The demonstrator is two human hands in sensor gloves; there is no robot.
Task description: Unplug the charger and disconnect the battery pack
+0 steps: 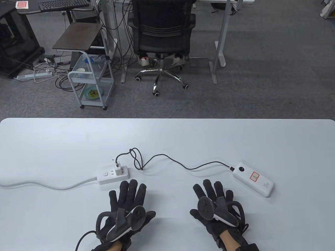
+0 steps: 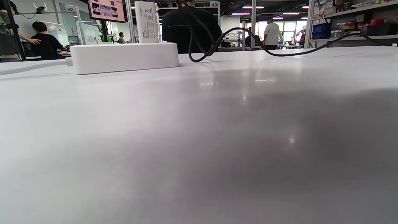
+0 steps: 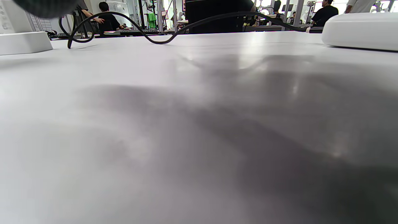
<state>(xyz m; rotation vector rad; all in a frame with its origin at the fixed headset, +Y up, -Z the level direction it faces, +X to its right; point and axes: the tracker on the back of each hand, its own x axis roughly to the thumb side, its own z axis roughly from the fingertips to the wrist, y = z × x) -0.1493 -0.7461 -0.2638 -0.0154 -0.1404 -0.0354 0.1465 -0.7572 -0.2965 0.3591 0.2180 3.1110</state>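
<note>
A white charger (image 1: pixel 118 169) is plugged into a white power strip (image 1: pixel 113 177) at the table's left middle. A black cable (image 1: pixel 167 157) runs from the charger, loops, and plugs into a white battery pack (image 1: pixel 253 179) at the right. My left hand (image 1: pixel 128 194) lies flat on the table just in front of the strip, fingers spread, holding nothing. My right hand (image 1: pixel 213 192) lies flat to the left front of the battery pack, also empty. The left wrist view shows the strip (image 2: pixel 124 57) and charger (image 2: pixel 146 21); the right wrist view shows the battery pack (image 3: pixel 360 31) and cable (image 3: pixel 161 39).
The strip's white cord (image 1: pixel 47 185) runs off the table's left edge. Beyond the table's far edge (image 1: pixel 167 119) stand an office chair (image 1: pixel 163 39) and a small cart (image 1: pixel 90 78) on the floor.
</note>
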